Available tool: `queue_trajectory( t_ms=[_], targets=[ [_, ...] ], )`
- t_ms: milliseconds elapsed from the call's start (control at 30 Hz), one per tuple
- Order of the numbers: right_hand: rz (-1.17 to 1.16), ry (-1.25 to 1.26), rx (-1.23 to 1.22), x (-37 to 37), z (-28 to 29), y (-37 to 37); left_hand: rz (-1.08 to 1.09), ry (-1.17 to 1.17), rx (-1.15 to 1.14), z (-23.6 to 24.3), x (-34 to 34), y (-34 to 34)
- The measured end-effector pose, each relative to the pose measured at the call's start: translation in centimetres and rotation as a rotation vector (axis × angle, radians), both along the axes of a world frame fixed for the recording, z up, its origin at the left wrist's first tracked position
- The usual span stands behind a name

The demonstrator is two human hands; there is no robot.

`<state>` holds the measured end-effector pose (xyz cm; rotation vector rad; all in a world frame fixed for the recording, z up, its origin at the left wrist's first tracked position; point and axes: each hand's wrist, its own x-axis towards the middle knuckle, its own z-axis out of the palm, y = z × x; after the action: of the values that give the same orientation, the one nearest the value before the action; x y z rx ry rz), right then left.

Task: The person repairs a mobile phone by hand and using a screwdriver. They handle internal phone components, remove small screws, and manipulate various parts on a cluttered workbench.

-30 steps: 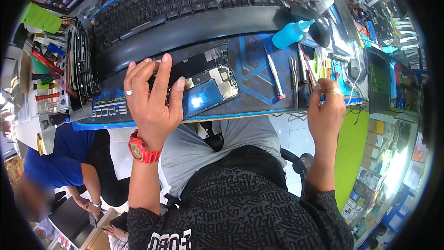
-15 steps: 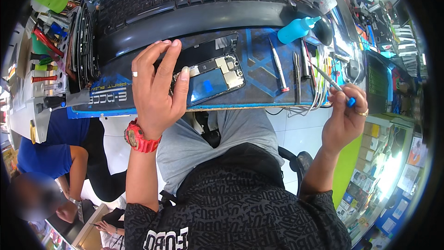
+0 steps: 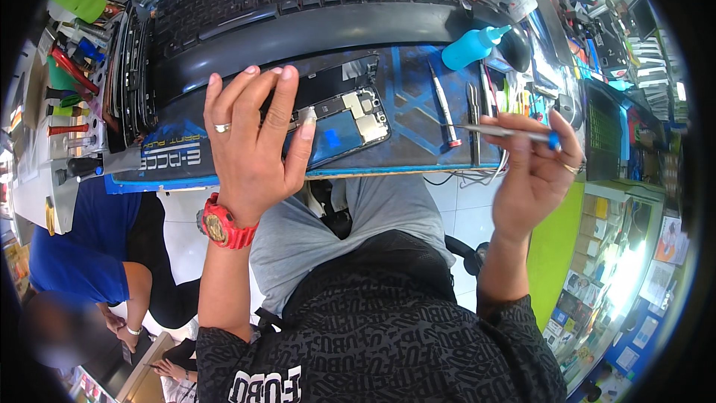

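An opened smartphone lies on the dark blue work mat, its inner parts showing and a blue sheet over part of it. Its detached-looking black screen panel sits along the far side; whether the two are still joined is hidden. My left hand is spread over the phone's left end, fingers stretched out, thumb at its near part. In my right hand a thin screwdriver with a blue end cap is pinched, its tip pointing left, apart from the phone.
Right of the phone lie another screwdriver with a red end and tweezers. A light-blue squeeze bottle stands beyond them. A black keyboard spans the back. Stacked phone frames stand left. A person in blue sits at lower left.
My right hand has moved left and turned the screwdriver from slanting up-left to nearly level. My left hand's fingers have spread wider over the phone.
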<state>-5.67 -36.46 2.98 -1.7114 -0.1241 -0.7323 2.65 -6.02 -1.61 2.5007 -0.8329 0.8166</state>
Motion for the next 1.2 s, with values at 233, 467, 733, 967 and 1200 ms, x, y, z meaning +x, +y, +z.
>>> queue_trajectory(
  t_ms=[233,467,733,967,1200],
  targets=[
    [0.128,-0.047,-0.236,4.4,-1.1,2.7,0.007,0.045,0.149,0.7,-0.6,-0.1],
    [-0.189,-0.073,-0.272,2.6,-2.0,-0.1,0.021,0.109,0.26,1.6,-1.3,-1.4],
    [-0.484,-0.116,-0.616,0.5,-5.8,-6.3,0.035,0.107,0.257,1.5,-1.0,-2.8],
    [-0.489,0.14,-1.024,0.0,-5.5,-6.4,0.04,0.088,0.307,1.4,-1.3,-3.5],
    [-0.412,0.08,-0.939,-0.7,-3.2,-3.6,0.067,0.085,0.301,1.1,-1.5,-3.8]
  ],
)
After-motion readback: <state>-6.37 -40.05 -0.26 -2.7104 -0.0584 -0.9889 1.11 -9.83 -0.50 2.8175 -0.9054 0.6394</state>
